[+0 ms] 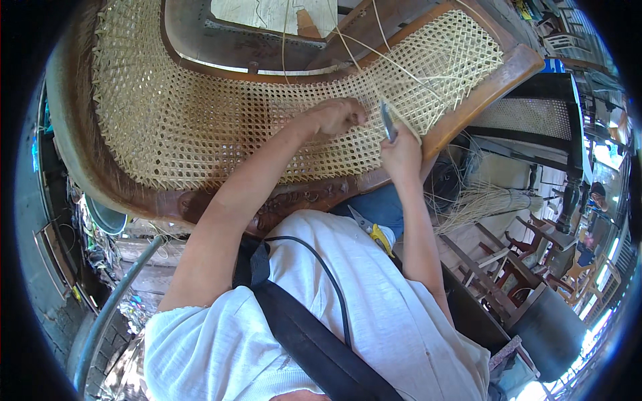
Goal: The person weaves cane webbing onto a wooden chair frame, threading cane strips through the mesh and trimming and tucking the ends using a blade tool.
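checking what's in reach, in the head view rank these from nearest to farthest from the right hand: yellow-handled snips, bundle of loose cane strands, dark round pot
1. Yellow-handled snips: on the lap, just below the right hand.
2. Bundle of loose cane strands: on the floor, off to the right of that hand.
3. Dark round pot: lower right, well past the bundle.

Your cane panel (221, 127) is pale, matt, open-woven; frame (495, 83) around it glossy brown wood; tool (388, 123) above it grey metal.

Both hands (338, 117) (400, 152) on woven cane chair seat (200, 113), right gripping metal tool (387, 121).
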Tool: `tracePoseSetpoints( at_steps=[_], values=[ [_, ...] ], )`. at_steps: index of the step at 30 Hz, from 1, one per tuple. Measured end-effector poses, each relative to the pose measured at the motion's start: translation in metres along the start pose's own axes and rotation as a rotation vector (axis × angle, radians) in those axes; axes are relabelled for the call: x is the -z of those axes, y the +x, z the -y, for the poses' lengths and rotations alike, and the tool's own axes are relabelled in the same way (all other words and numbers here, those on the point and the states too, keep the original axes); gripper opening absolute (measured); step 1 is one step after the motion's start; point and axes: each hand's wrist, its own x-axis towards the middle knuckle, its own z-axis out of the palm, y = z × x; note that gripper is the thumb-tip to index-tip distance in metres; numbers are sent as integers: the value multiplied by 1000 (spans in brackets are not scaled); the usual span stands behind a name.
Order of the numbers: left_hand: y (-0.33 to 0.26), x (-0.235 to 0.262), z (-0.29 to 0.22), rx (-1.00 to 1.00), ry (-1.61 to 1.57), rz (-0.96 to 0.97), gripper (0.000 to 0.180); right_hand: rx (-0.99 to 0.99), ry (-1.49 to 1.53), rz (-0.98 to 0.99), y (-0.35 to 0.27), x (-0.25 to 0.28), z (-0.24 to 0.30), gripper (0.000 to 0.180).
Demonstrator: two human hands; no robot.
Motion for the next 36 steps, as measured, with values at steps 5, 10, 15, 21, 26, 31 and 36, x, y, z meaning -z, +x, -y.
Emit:
tracePoseSetpoints(
  at_steps=[5, 10, 15, 21, 26, 31, 36],
  values=[
    [7, 7, -17, 311, -625, 92, 22, 10, 300, -52, 9, 2, 1, 22],
    [6, 0, -5, 203, -657, 33, 23, -57, 242, 15, 11, 0, 5, 22],
    [3, 1, 17, 170, -598, -54, 22, 6, -170, 305, -9, 18, 28, 25],
    [10, -4, 32, 258, -439, -41, 20, 48, -371, 277, -2, -4, 30, 20],
    [7, 4, 13, 315, -278, -100, 23, 58, -350, 299, 18, -13, 40, 18],
    [11, 0, 12, 254, -253, -135, 17, 28, -278, 246, 14, -24, 15, 20],
    [18, 0, 26, 148, -336, 49, 11, 42, 96, 372, 28, -20, -9, 25]
  ],
)
